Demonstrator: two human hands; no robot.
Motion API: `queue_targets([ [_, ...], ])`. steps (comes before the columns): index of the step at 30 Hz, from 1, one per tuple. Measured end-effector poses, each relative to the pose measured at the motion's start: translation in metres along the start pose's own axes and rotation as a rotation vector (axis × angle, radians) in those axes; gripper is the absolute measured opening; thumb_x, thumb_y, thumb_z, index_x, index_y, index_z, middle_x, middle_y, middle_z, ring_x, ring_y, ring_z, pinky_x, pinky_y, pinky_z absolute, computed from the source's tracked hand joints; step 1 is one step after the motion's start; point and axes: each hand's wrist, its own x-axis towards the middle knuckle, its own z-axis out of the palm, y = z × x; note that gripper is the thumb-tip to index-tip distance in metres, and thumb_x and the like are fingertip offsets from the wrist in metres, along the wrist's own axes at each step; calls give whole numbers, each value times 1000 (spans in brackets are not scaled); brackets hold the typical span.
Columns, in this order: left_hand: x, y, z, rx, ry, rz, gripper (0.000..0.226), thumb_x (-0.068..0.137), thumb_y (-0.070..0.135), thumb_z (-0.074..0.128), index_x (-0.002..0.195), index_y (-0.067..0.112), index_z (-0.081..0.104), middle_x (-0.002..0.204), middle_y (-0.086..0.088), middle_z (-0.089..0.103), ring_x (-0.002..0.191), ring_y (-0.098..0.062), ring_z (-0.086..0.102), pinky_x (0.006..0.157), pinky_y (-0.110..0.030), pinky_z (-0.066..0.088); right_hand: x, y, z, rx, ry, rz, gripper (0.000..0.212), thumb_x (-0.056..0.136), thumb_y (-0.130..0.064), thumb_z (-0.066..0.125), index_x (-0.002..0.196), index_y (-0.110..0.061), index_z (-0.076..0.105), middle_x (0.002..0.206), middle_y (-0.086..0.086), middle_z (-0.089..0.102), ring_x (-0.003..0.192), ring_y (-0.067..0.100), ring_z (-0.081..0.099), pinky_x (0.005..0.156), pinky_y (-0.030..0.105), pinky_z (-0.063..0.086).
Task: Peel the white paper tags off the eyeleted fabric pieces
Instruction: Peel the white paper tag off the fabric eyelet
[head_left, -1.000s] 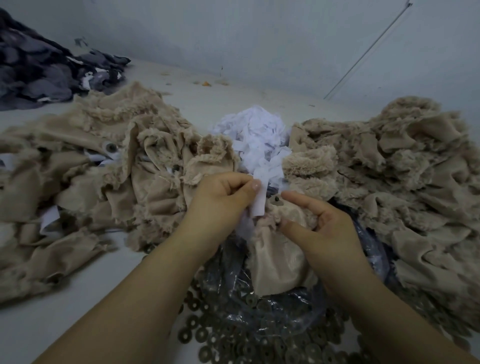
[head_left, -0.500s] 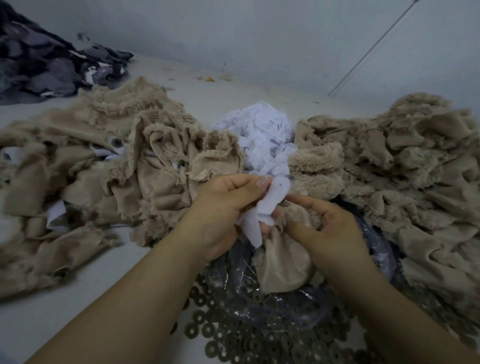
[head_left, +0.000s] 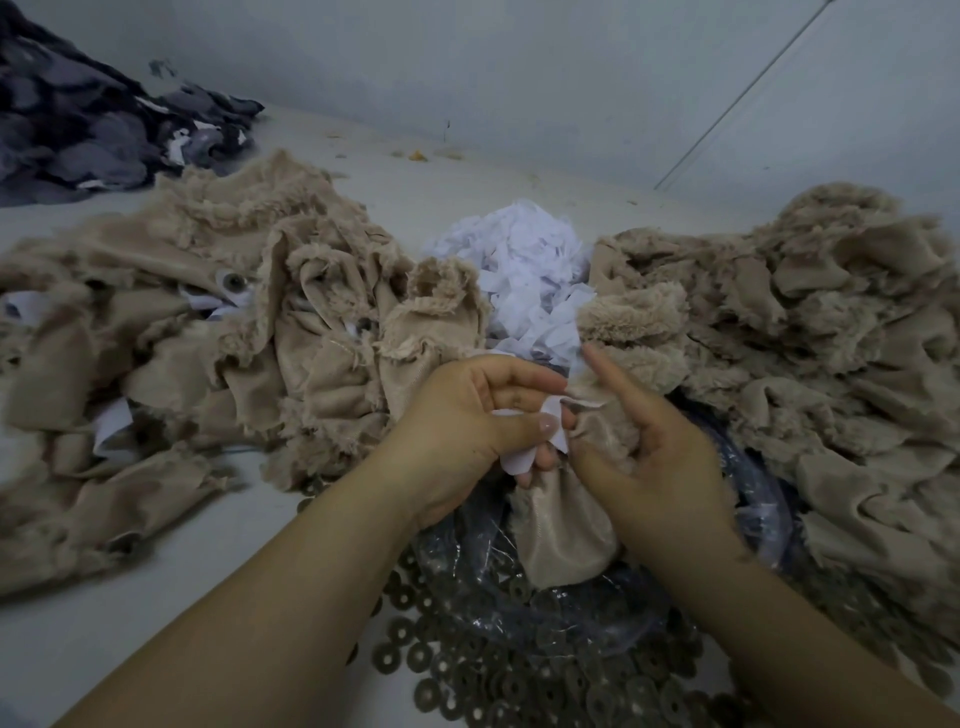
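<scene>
Head view shows the left hand (head_left: 467, 415) curled round a white paper tag (head_left: 524, 452), pinching it under the thumb, while the right hand (head_left: 654, 457) grips the beige fabric piece (head_left: 566, 535) at its top edge, forefinger raised. Both sit above a plastic-wrapped bundle (head_left: 519, 597), between two fabric heaps and just before the pile of peeled tags (head_left: 519, 270). Judged from this, a clean peel wants a low, steady pull with the cloth held taut near the join.

beige fabric piece (head_left: 561, 530): smooth, faintly shiny backing, fuzzy pile edges; white paper tag (head_left: 524, 457) matt; crinkled glossy plastic bag (head_left: 519, 592) at 6 o'clock.
</scene>
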Motion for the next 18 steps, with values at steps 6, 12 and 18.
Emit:
queue_targets([
  [6,0,1,-1,33,-22,14,30,75,-6,74,103,2,66,93,-15,71,65,-30,67,59,-40,59,2,1,-3,20,55,51,43,86,-3,74,96,-45,72,90,-36,68,89,-11,69,76,8,53],
  [12,-2,6,-8,0,-67,29,22,70,-4,79,84,1,62,66,-12,60,37,-19,54,33,-20,39,5,5,-7,82,102,138,37,84,-3,75,84,-40,75,90,-26,72,87,-9,69,71,7,54],
  [18,-10,15,-20,-83,-380,-61,8,82,-6,69,87,-6,62,63,-20,62,38,-18,61,32,-19,43,7,7,-6,72,154,214,19,84,-12,78,99,-24,79,103,-7,77,96,16,73,82,33,62],
])
